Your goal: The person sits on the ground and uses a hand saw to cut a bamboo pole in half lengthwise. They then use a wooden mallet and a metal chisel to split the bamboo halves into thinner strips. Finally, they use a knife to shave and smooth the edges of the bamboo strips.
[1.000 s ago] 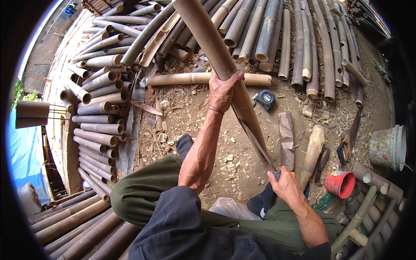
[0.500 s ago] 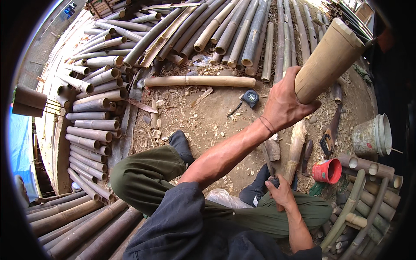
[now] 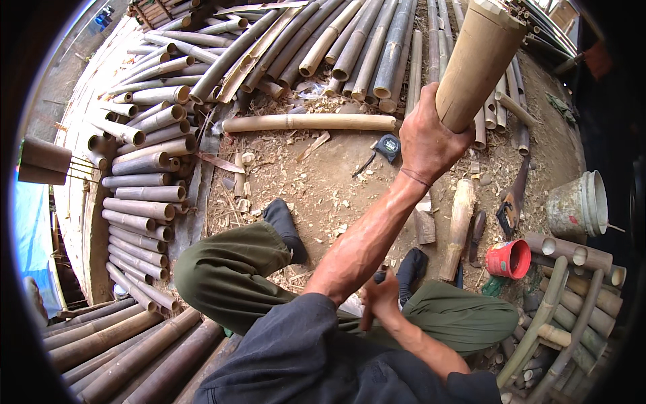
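Head view: the right hand (image 3: pixel 382 296) now sits farther left, gripping a handle (image 3: pixel 367 319). Left hand (image 3: pixel 431 140) clasps a pale bamboo tube (image 3: pixel 479 67)

We identify the support surface as bare earth (image 3: pixel 323 168), littered with chips (image 3: pixel 346 203). Across its far part we find one pale pole (image 3: pixel 309 122) lying crosswise. Below its right end lies a tape measure (image 3: pixel 387 147), its dark strap extended toward the lower left. Further right we note a short brown block (image 3: pixel 424 227), a pale log (image 3: pixel 459 229) just beside it, and a slim dark piece (image 3: pixel 477 239) whose kind we cannot tell. Next we locate the saw (image 3: pixel 515 197), lying flat. Nearer the right edge we list a red pot (image 3: pixel 496 259) and a grey bucket (image 3: pixel 568 209).
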Demonstrator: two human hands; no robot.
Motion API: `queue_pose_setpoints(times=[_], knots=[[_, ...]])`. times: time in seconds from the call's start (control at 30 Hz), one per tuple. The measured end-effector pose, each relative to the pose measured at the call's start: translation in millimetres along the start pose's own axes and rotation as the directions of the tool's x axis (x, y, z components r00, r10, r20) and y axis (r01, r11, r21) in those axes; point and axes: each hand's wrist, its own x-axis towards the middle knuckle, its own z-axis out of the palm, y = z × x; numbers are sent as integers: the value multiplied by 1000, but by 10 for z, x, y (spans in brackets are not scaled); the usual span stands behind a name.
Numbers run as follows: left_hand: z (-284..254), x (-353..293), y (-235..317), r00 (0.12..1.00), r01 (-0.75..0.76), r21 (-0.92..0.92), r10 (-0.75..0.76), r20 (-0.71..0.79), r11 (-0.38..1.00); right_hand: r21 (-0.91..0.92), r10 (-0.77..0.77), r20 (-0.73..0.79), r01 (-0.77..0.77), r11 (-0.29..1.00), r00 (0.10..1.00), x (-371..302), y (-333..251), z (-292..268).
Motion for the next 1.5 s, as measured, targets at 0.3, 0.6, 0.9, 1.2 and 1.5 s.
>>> queue_pose_setpoints(times=[0.3, 0.6, 0.9, 1.2, 1.5], knots=[[22, -653, 251, 912, -69, -192, 140, 386, 979, -635, -90, -19, 57, 771, 996, -43, -63, -1235], [266, -1264, 485, 829, -221, -209, 296, 475, 953, -737, -392, -101, 196, 647, 914, 1112, 345, -891], [87, -1132, 483, 593, -85, -412, 379, 711, 907, -647, -232, 186, 297, 702, 955, 1111, 112, -1077], [100, -1080, 465, 946, -178, -129, 206, 249, 975, 101, 52, -202, -32, 994, 978, 734, 215, 217], [120, -1256, 415, 836, -166, -210, 250, 489, 964, -453, 98, 10, -83, 887, 995, 1050, 1, -662]])
